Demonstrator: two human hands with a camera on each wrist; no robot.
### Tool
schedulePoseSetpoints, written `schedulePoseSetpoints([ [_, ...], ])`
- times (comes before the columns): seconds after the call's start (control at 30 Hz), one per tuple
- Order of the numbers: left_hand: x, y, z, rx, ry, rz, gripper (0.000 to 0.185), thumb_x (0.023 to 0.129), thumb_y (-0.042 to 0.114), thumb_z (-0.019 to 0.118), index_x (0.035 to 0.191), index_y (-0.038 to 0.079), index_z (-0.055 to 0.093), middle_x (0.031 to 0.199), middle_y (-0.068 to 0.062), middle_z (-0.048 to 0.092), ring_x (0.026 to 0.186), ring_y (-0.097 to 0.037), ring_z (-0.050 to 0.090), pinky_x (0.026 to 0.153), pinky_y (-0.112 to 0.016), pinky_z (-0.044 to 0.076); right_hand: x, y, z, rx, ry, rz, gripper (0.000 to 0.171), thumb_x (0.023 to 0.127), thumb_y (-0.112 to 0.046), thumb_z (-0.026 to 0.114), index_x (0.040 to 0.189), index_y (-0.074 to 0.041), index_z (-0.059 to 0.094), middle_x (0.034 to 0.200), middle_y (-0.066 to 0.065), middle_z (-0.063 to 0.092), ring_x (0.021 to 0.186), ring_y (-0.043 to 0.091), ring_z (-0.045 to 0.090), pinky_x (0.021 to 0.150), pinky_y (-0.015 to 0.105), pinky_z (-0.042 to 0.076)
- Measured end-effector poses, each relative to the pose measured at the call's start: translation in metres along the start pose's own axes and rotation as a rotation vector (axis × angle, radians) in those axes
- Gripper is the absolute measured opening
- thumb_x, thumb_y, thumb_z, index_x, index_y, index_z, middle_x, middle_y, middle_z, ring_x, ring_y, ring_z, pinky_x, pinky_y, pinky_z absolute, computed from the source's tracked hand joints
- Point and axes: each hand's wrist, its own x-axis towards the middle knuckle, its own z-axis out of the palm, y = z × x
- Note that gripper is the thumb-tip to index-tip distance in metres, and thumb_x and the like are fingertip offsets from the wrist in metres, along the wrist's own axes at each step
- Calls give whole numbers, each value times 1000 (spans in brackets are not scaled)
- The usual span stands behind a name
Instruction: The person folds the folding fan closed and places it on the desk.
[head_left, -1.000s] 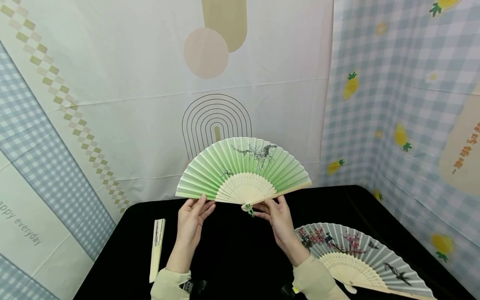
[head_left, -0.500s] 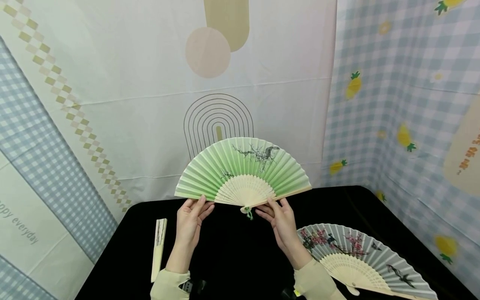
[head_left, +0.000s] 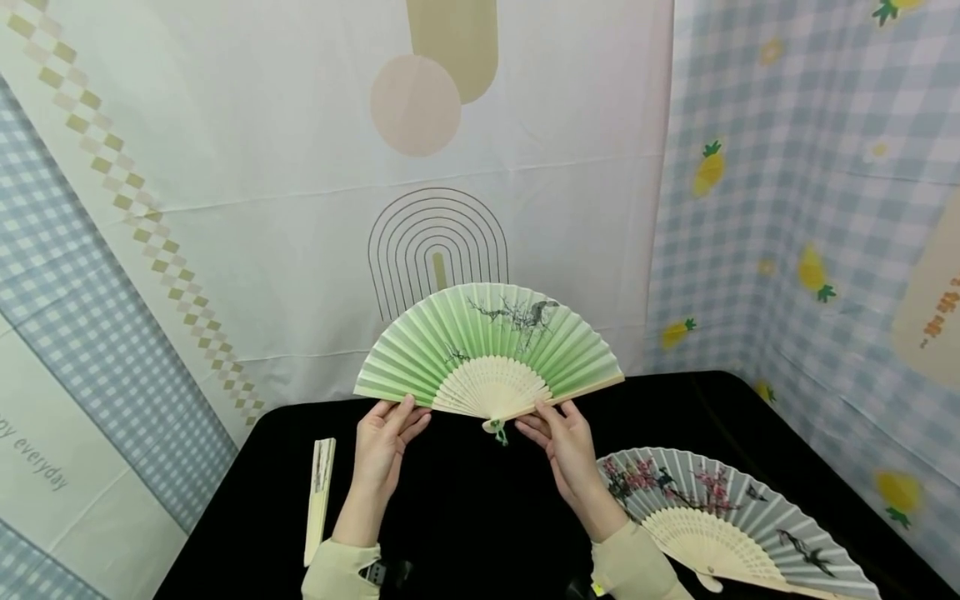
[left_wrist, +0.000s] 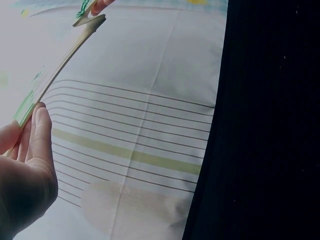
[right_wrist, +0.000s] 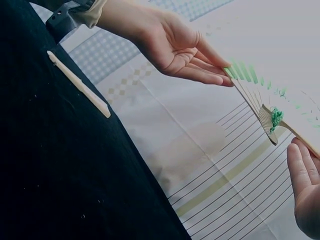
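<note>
A green folding fan, spread wide with a dark branch-and-bird print and pale ribs, is held up above the table in the head view. My left hand pinches its left outer edge between thumb and fingers. On the other side my right hand pinches the right guard stick near the pivot. A green knotted cord hangs at the pivot, seen in the right wrist view. Behind the fan, the finger ends are partly hidden in the head view.
A grey spread fan with pink blossoms lies at the right of the black-covered table, partly behind my right forearm. One folded fan lies at the left. Printed cloth hangs just beyond the table's far edge.
The green fan dips slightly, its top edge a little lower than before. My right fingers have shifted slightly along the guard, and the cord hangs freer. Both hands keep their hold.
</note>
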Motion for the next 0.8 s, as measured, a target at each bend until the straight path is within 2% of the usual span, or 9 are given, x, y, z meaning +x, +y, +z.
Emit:
schedulePoseSetpoints([
  [0.2,0,2,-3,58,-15,-20,24,100,11,66,115,-7,61,96,-9,71,92,-22,72,94,-42,56,0,2,-1,-20,2,37,39,106,-14,55,139,5,44,111,13,67,94,16,72,92,36,58],
  [0.47,0,4,-6,117,-64,-42,39,99,14,67,129,-10,57,101,-9,74,96,-24,72,94,-44,56,0,3,-2,-55,-25,41,42,106,-15,54,145,0,46,122,18,65,98,18,72,90,35,58],
  [0.67,1,6,-11,146,-120,-59,42,102,14,63,136,-8,53,108,-8,71,99,-21,70,97,-46,54,1,4,-3,-48,-37,65,41,106,-13,53,144,1,47,121,18,66,97,19,72,90,34,59],
  [0.8,1,7,-15,159,-134,-60,43,102,15,62,138,-7,51,112,-8,68,101,-20,69,96,-45,55,0,5,-3,-40,-62,87,42,106,-13,53,144,2,46,121,18,65,98,19,71,91,35,58],
])
